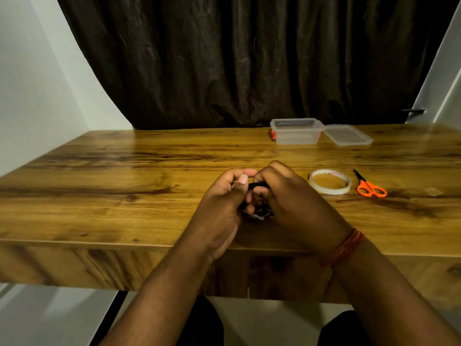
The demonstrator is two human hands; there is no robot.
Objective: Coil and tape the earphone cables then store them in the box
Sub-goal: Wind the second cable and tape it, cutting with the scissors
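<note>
Both hands' fingers [245,174] are clamping the black earphone cable [258,185]; tape roll [329,182] and scissors [370,185] are lying just right of them, open box [296,131] sitting beyond.

A wide wooden table [104,171] with a warm brown, dark-streaked grain is stretching across the scene, its glossy top catching soft reflections of light. Its thick front edge is hanging over a matching wooden front panel [74,265] divided by a thin vertical seam. Behind it, a dark brown pleated fabric curtain [237,61] is hanging in deep folds and reaching down to the table's far edge. Plain white walls [32,83] are flanking the curtain on both sides. Below the table, a pale smooth floor [50,313] is showing. The light is looking dim and warm.
</note>
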